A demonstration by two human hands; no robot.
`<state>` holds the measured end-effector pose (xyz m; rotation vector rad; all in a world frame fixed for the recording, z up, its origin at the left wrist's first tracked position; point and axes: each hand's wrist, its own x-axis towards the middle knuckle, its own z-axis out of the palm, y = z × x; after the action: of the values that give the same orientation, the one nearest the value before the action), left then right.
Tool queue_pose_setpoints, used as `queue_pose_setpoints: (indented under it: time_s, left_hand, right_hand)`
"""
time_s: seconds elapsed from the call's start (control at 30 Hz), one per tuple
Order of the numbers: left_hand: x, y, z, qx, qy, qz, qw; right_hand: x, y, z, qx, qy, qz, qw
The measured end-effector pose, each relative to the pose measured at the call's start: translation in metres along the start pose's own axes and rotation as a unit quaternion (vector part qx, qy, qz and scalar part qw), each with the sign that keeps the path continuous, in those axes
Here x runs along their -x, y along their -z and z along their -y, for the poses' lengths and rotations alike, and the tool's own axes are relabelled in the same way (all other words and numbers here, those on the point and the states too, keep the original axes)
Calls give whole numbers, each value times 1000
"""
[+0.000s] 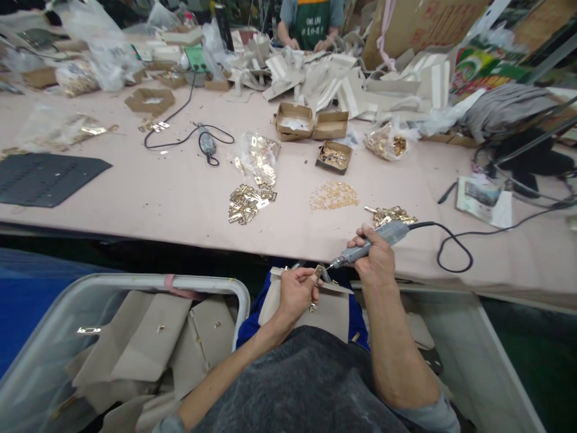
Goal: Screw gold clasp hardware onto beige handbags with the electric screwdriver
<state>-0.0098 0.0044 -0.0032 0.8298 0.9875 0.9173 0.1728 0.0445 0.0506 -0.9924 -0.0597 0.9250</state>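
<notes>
Bag lay on the person's lap, near the table. The left hand, back upward, pinched a gold plate at its flap; the right hand, forearm extended, gripped a driver slanting down leftward to the plate.

Left of the open brown box, a low cardboard tray; left too but nearer, a second grey corded tool lying on the pale pink table. Much farther left of the box, a dark grey board. Behind the box, a black bottle off leftward and a co-worker's green apron. Rightward and behind, a large carton with red print. Well right of the box, crumpled grey cloth and, nearer, a printed booklet.
</notes>
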Motion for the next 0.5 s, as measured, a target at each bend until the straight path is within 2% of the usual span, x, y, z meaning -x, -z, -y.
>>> queue_pose_setpoints:
  time_s: [0.5]
  left_hand:
    - [3,1,1,-2,-6,12,1000]
  right_hand:
    - [4,-9,-11,21,17,-54,998]
